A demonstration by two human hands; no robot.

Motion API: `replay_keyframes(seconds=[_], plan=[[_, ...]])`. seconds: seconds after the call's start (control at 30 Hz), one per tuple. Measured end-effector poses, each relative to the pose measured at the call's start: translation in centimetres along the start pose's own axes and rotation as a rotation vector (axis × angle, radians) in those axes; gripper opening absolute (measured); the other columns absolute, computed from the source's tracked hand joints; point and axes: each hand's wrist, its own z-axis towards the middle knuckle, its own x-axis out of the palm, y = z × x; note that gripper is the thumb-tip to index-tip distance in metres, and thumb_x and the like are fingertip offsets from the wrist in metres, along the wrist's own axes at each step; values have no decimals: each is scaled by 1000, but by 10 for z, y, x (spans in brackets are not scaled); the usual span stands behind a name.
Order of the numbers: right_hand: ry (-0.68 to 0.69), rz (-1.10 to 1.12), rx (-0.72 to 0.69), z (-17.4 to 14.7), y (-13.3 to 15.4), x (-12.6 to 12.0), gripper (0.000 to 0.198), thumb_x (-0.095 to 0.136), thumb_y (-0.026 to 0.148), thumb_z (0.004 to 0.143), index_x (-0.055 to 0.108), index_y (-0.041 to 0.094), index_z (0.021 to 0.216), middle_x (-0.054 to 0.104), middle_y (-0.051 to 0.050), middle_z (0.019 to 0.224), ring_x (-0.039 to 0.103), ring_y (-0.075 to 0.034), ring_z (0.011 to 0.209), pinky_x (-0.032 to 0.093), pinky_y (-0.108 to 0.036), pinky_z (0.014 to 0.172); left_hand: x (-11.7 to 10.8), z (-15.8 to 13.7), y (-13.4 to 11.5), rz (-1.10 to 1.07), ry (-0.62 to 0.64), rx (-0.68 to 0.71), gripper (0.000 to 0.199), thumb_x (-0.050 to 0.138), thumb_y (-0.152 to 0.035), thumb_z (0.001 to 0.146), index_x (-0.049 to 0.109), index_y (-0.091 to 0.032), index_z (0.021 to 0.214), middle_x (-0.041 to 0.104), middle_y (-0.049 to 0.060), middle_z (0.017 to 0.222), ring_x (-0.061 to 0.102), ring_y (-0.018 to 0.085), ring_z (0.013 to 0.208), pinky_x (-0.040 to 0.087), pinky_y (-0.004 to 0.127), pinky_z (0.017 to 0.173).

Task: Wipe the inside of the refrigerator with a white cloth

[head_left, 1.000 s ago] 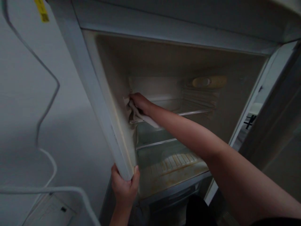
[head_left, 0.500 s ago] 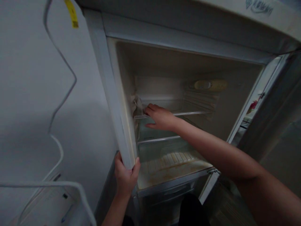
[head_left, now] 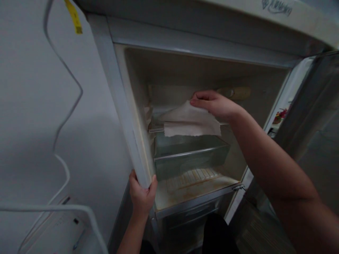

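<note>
My right hand (head_left: 212,102) reaches into the refrigerator (head_left: 137,148) and pinches a white paper towel (head_left: 192,125) by its upper edge. The sheet hangs spread over the front of the upper glass shelf (head_left: 156,129), hiding much of that shelf's edge. Lower down, my left hand (head_left: 143,194) is wrapped round the left side edge of the cabinet, with the thumb on the inner face. A second glass shelf (head_left: 189,153) sits beneath the towel. Brown stains mark the compartment floor (head_left: 196,185).
The refrigerator door (head_left: 304,141) stands open on the right. A yellowish lamp cover (head_left: 239,93) is on the inner right wall. White cables (head_left: 62,130) hang at the left, above a white appliance (head_left: 58,229). A lower compartment (head_left: 190,222) lies below, near my dark-clad knee (head_left: 218,233).
My right hand has moved right and up from the left end of the upper shelf, drawing the paper towel out into a spread sheet. My left hand keeps its grip on the cabinet edge.
</note>
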Motion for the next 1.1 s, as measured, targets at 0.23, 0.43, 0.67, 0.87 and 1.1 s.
replay_keyframes(seconds=[0.23,0.43,0.67,0.87,1.1], plan=[[144,237,-54,-115,39,24,30,61,51,98,62,24,85,62,-2,78,60,-16,75,49,-26,66,-22,-21,-45,-41,-250,622,91,79,-22,68,37,-28,149,54,15,141,58,34,130,52,54,103],[727,572,-14,-195,11,85,25,53,48,101,63,26,94,73,-7,100,69,-20,102,54,-35,92,-36,-32,-89,-314,895,458,54,75,-40,75,66,-26,126,74,11,110,71,29,101,58,41,87],[-92,437,179,-240,-32,101,14,63,47,95,61,34,100,67,-10,104,66,-27,104,52,-44,93,0,-48,-70,-347,814,-186,24,67,-43,86,67,-19,89,65,1,77,60,17,70,49,27,64],[317,407,248,-259,-37,132,19,55,45,99,70,35,105,70,-5,103,66,-26,101,53,-44,94,14,-53,-104,-287,800,-114,12,58,-32,94,61,-21,96,64,0,82,63,17,76,49,26,69],[-74,827,685,-317,-90,260,50,48,78,80,75,37,88,75,-8,102,68,-32,117,48,-51,110,16,-72,-143,47,1143,249,27,53,-15,92,70,-26,110,69,6,110,69,24,97,51,35,83]])
